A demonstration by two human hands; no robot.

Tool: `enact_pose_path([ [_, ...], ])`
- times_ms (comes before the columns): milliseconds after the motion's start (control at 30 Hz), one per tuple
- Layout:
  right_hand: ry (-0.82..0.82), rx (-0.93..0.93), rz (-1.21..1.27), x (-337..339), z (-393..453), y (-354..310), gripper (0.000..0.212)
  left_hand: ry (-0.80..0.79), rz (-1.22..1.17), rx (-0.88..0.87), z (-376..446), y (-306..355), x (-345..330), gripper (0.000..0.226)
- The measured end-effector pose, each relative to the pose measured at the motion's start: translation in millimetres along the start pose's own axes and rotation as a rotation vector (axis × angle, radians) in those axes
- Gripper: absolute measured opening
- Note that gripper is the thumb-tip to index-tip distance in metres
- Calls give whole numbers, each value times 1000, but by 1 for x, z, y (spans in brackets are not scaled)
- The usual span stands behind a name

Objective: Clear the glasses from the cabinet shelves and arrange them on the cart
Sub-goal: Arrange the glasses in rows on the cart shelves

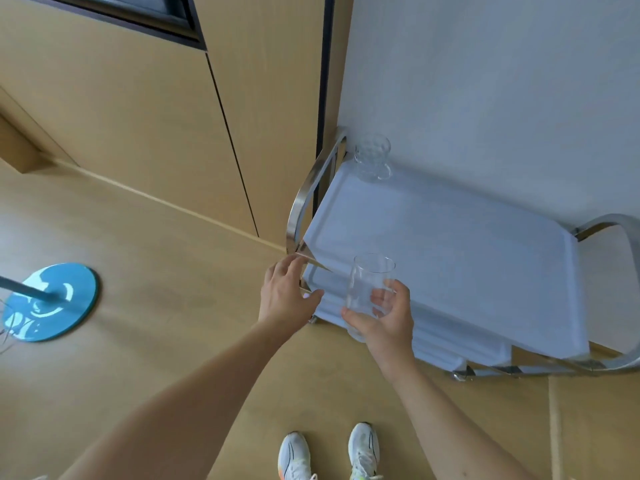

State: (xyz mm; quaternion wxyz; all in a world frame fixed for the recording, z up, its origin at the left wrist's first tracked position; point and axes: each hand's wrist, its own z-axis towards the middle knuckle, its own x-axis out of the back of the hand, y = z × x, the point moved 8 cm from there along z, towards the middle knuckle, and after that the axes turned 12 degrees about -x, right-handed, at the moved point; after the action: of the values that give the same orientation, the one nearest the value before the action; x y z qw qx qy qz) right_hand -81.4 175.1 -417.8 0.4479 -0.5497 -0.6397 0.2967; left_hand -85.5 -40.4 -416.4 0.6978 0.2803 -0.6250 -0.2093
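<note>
- Over the near edge of the cart, at about 5 o'clock from the middle of the view, the right hand [382, 315] grasps a tall, clear, straight-sided drinking glass [369, 292], thumb on the near wall and fingers wrapped round the far wall, low on the body.
- The tall glass is held clear of the white plastic top tray [450, 251] of the steel-framed serving cart [311, 188], tilted slightly with its open mouth toward 12 o'clock.
- The left hand [287, 292], at 9 o'clock from the glass, holds nothing; its fingers are loosely spread and reach toward the cart's near left corner, and I cannot tell whether they touch the frame.
- A second clear glass with a dimpled wall and a small handle [372, 157] stands upright at the tray's far left corner, at 12 o'clock from the held one and well apart from it.
- Handling, as I judge it: the tall glass looks thin-walled and light, rigid, smooth enough to slip and quick to chip if knocked on the steel rail.
- The low grip round the body suits it; keeping fingers off the rim leaves the mouth clean and the base free to land flat.
- Setting it down gently, beside but not touching the handled glass, seems the safe course.
- A blue round stand base [52, 303] sits on the wood floor at 9 o'clock.
</note>
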Motion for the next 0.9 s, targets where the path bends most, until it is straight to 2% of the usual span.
enact_pose_path([
  [300, -116, -78, -93, -12, 21, 113, 88, -126, 90, 149, -76, -72, -98, 71],
  [433, -150, -83, -99, -16, 44, 168, 90, -156, 127, 160, -97, -96, -153, 72],
  [700, -121, 24, -97, -29, 124, 227, 91, -171, 230, 26, -73, -135, -241, 71],
  [900, -77, 161, -44, -44, 185, 231, 86, -70, 243, -106, -17, -153, -275, 70],
])
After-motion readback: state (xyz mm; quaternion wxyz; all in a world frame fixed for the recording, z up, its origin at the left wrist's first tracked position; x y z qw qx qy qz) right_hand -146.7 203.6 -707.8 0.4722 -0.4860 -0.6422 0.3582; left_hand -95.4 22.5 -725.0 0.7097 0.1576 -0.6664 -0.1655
